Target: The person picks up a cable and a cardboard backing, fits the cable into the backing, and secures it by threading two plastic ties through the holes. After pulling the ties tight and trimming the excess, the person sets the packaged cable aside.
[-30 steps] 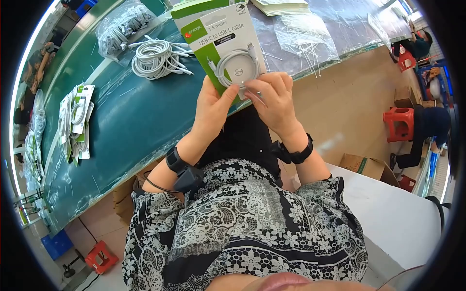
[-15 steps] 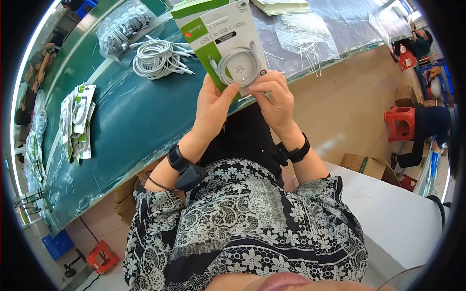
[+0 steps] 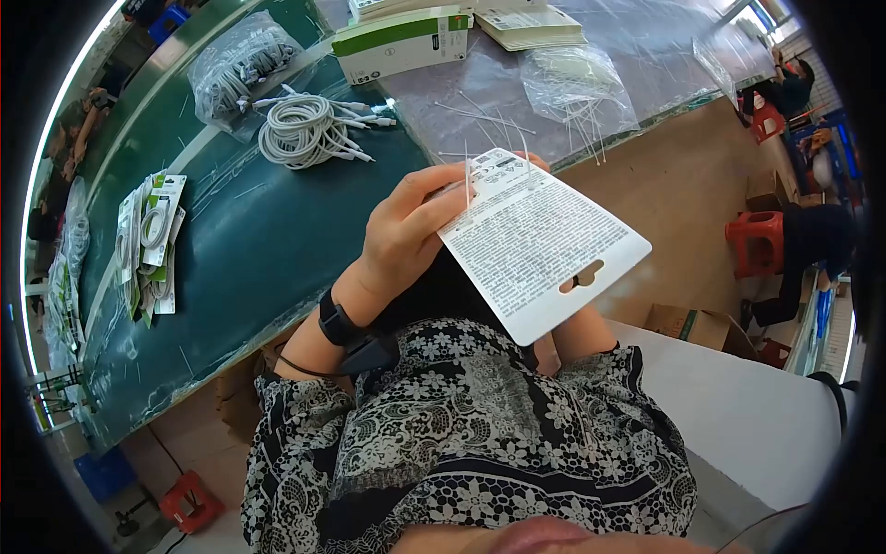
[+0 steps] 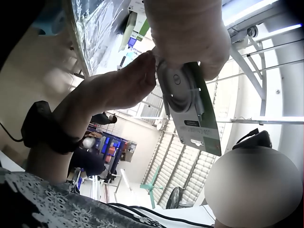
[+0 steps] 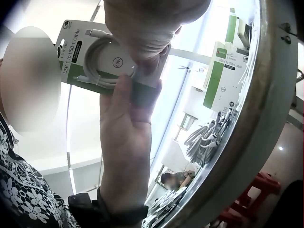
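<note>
A printed USB-C cable retail card (image 3: 544,240) is tilted with its text-covered back towards the head camera and its hang hole at the lower right. Its front, with a coiled white cable (image 5: 97,61), shows in both wrist views. My left hand (image 3: 406,217) grips the card at its upper left end, fingers over the back. Behind the card in the head view, my right hand (image 4: 128,80) is mostly hidden; the right wrist view has its curled fingers holding the card's end beside the coil. Thin white tie ends (image 3: 467,166) stick up from the back near my left fingertips.
On the green table lie a loose coil of white cables (image 3: 300,129), a bag of cables (image 3: 240,69) and a pile of carded cables (image 3: 148,245). Further right are a green-white box (image 3: 401,51), a card stack (image 3: 531,28) and a bag of white ties (image 3: 577,78). A red stool (image 3: 757,240) stands on the floor.
The card has turned over from its front to its back and come down towards the body. My right hand has gone behind it. Tie ends now show at the back.
</note>
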Demonstrator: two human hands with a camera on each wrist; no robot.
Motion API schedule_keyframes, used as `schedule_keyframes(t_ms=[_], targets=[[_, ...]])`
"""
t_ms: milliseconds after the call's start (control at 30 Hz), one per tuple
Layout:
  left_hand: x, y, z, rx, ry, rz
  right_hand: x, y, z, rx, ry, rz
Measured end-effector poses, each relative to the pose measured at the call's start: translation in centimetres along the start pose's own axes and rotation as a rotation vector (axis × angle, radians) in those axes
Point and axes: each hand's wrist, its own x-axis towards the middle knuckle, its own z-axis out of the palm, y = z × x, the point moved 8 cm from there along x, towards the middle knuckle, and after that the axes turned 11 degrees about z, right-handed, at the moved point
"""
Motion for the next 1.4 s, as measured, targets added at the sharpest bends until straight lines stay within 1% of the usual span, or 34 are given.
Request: schedule_keyframes(t_ms=[33,133,167,267,367,400,533,567,667,700,800,1067,1167,1400], targets=[[0.1,0.2,-0.2,0.006,0.006,0.018,-0.1,0.2,0.1,0.000,0.002,0.002],[0.3,0.8,-0.5,0.016,0.018,0.053,-0.5,2.1,1.5,0.654,-0.256,0.182],[0.4,0.8,-0.6,-0.009,0.034,0.052,-0.6,2.5,1.3,0.654,-0.255,0.183],[0.5,1.0,-0.7,-0.063,0.064,0.056,-3.6,3.5,-0.3,0.215,-0.258,0.207],[0.5,1.5,-0.5,-0.085,0.068,0.107,-10.7,4.3,-2.0,-0.225,-0.251,0.226],[0.5,1.5,-0.5,-0.086,0.067,0.108,-11.8,4.8,-2.3,-0.371,-0.248,0.233],[0.7,1.8,-0.6,-0.109,0.043,0.110,-12.4,6.4,-2.7,-0.951,-0.224,0.255],[0.6,1.9,-0.7,-0.112,0.046,0.112,-12.5,6.4,-2.9,-0.948,-0.221,0.255],[0.6,2.0,-0.9,-0.119,0.052,0.117,-12.8,6.9,-3.1,-0.827,-0.318,0.481],[0.6,2.0,-0.9,-0.117,0.047,0.118,-12.9,6.9,-3.2,-0.826,-0.316,0.483],[0.6,2.1,-0.8,-0.112,0.036,0.123,-13.4,7.8,-3.9,-0.599,-0.253,0.657],[0.7,2.0,-0.9,-0.047,0.026,0.140,-13.4,7.8,-4.0,-0.623,-0.271,0.642],[0.7,2.1,-0.8,-0.031,-0.012,0.139,-13.5,7.8,-3.9,-0.631,-0.278,0.638],[1.0,2.6,-0.7,-0.066,-0.015,0.158,-14.1,7.8,-3.9,-0.644,-0.292,0.631]])
